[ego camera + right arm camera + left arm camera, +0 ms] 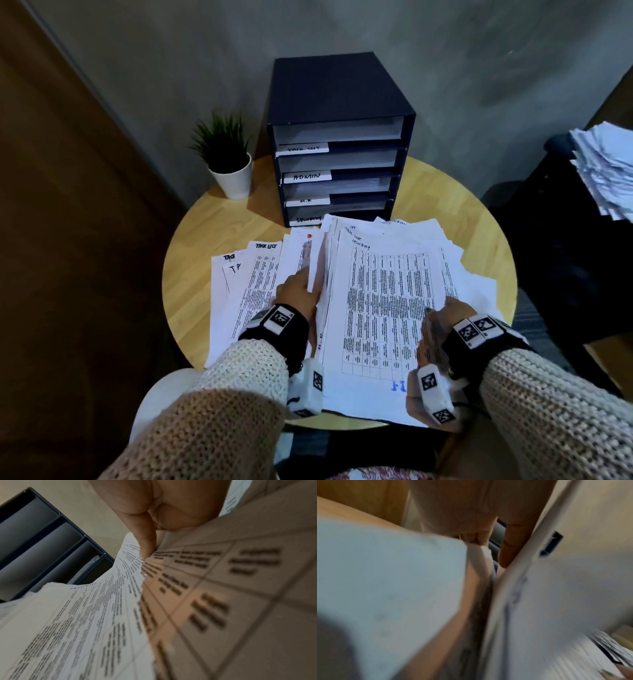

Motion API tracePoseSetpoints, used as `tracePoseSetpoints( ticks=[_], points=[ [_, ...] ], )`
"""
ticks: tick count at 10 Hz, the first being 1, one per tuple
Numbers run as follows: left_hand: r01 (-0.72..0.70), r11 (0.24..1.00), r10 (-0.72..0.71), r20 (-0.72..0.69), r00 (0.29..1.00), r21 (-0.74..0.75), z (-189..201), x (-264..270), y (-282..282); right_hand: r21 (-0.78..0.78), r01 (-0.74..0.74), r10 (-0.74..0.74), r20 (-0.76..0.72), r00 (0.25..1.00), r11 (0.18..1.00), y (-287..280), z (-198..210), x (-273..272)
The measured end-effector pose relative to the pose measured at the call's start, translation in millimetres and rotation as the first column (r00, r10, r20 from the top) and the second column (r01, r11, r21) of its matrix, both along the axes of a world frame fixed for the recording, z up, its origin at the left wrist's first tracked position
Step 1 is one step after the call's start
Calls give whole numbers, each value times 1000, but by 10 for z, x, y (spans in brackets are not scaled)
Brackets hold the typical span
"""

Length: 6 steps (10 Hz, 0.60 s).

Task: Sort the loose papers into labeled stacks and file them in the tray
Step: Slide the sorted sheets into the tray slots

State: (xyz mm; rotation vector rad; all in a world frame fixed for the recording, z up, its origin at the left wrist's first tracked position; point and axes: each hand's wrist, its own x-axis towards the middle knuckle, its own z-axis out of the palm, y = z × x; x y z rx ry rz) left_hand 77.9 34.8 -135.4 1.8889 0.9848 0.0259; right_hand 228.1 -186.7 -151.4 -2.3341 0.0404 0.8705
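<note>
— Papers (387, 308) are spread over the near half of the round table (486, 240), just in front of the tray (339, 137). How are they arranged?

— A thick pile with a printed grid on top is seen nearest the tray's front, and a looser fan headed "TASK LIST" (265, 246) is laid to the left of it, farther from the tray.

— What is held by the left hand (298, 291)?

— The left edge of the thick pile is gripped, thumb on one side and fingers (510, 545) tucked under some raised sheets; the wrist view is blurred, so the exact count of sheets cannot be told.

— And the right hand (448, 315)?

— A sheet at the pile's right edge is pinched between thumb (145, 543) and fingers, and that edge is curled upward.

— How is the tray described?

— Four slots are stacked, tagged "TASK LIST", "ADMIN", "H.R" and "SECURITY" from top to bottom. A potted plant (226, 161) is stood to the tray's left, and another heap (603, 171) is seen well to its right, off the table.
</note>
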Motion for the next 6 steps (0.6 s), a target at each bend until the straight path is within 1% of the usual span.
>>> tracePoseSetpoints(
  ticks=[1,2,3,4,5,6],
  points=[
    [58,994,-59,7,998,90,151,-4,-176,23,20,-20,-8,1000,1000,13,17,-10],
    [85,995,-82,69,994,-49,171,3,-320,27,28,-28,-22,999,999,0,13,-13],
    [-18,993,37,162,986,-119,124,5,-286,12,31,-31,-18,999,999,12,18,-23],
    [-83,995,86,-71,994,49,66,-19,-87,31,133,-132,-11,991,991,25,84,-46],
    [-93,995,90,-90,992,-27,1,-13,79,66,182,-180,-40,983,981,35,149,-78],
    [-79,995,76,-52,996,-68,60,-18,113,17,36,-36,-1,999,999,21,109,-87]
  ],
)
